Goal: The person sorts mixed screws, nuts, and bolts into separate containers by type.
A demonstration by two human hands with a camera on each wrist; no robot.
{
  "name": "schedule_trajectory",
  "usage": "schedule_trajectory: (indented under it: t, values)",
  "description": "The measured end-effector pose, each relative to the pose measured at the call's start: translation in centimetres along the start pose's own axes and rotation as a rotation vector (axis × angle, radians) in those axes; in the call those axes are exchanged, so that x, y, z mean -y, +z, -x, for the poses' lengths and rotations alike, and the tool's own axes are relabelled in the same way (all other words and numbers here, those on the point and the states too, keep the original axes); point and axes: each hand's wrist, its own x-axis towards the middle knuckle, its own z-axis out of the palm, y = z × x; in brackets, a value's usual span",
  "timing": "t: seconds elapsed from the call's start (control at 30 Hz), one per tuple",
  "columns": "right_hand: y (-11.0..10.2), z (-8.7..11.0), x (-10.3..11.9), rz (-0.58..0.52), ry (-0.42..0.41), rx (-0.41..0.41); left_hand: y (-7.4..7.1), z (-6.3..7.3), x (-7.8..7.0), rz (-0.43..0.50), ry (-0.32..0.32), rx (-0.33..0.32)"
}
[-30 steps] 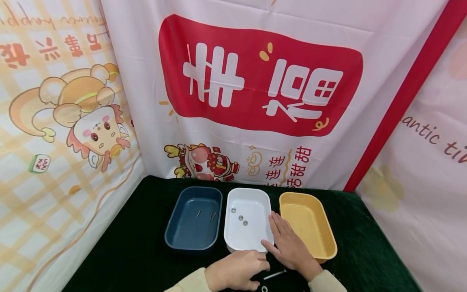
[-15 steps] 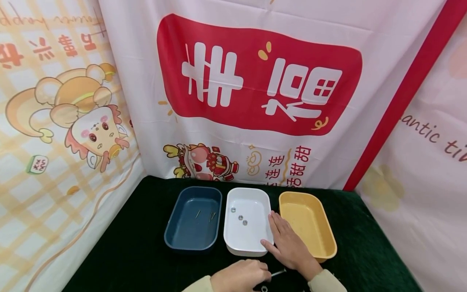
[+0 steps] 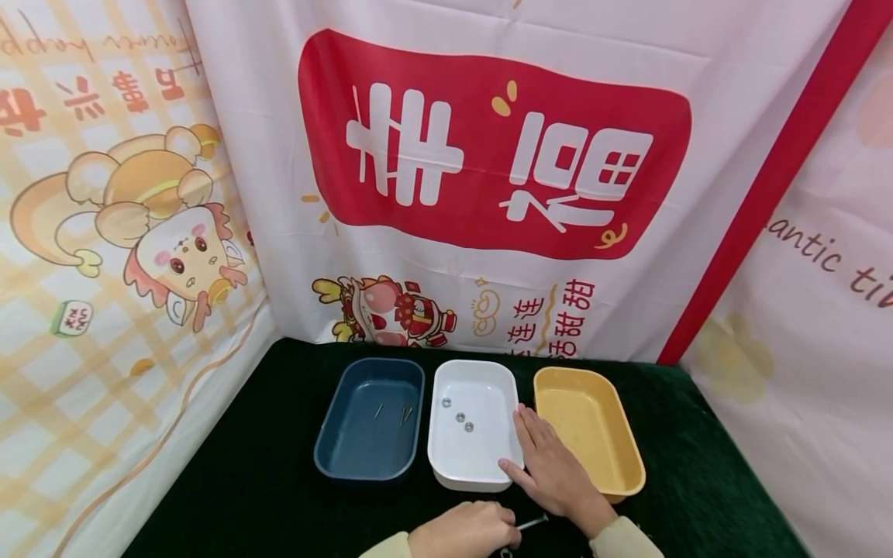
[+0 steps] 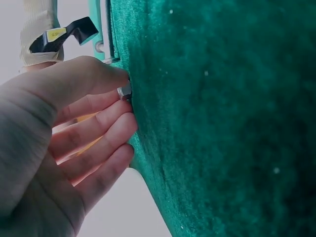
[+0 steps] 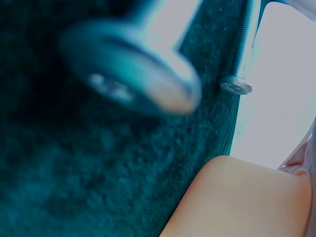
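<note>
Printed cloth hangings [image 3: 488, 232] wall in a tabletop [image 3: 230, 465] covered in dark green, velvety fabric, where a blue tray [image 3: 356, 453], a white tray [image 3: 456, 461] and a yellow tray [image 3: 593, 422] stand in a row. Below them, the left hand [image 3: 466, 529] reaches in low, its thumb and forefinger pinching a nut [image 4: 125, 91] down at the cloth beside a long bolt [image 3: 533, 523]. The right hand [image 3: 551, 469] lies straight-fingered, thumb apart, against the white tray's right rim.
</note>
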Motion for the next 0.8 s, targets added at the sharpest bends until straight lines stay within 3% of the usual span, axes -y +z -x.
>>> schedule_trajectory:
  t: [0.23,0.4,0.8]
  values:
    - [0.02,0.02,0.06,0.004,-0.004,-0.002,0.28,-0.30,0.04,-0.005,0.007,0.003]
    - [-0.13,0.01,0.12,0.002,-0.001,-0.006,0.23,-0.32,0.03,0.038,-0.023,0.012]
    - [-0.12,-0.09,0.09,-0.001,0.010,0.009,-0.29,0.51,0.34,0.090,-0.036,0.036]
